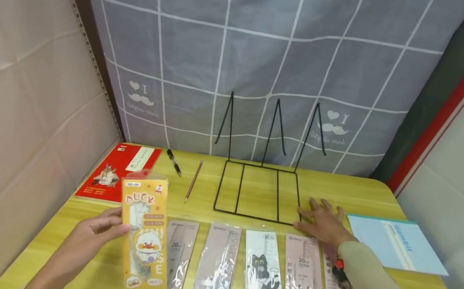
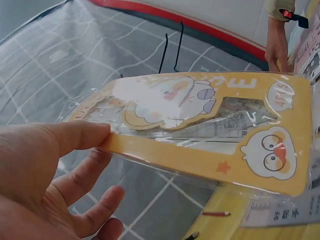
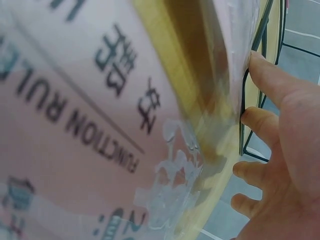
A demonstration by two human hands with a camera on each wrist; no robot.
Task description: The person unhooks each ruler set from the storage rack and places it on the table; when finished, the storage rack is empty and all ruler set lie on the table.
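Left hand (image 1: 95, 231) pinches the yellow duck ruler pack (image 1: 144, 235), lifted above the table's front-left part. Right hand (image 1: 324, 223), fingers spread flat, rests at the front-right corner of the black wire rack (image 1: 258, 191) near the back edge. Judgement: rack empty, nothing filed yet; five ruler packs (image 1: 263, 282) lie along the front edge. Yellow wood-grain table (image 1: 389, 196); grey checked cloth (image 1: 276, 44) behind.

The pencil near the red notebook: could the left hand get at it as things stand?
Probably not right away: the left hand already holds the yellow duck ruler pack. The pencil itself lies uncovered on the table, beside the wire stand.
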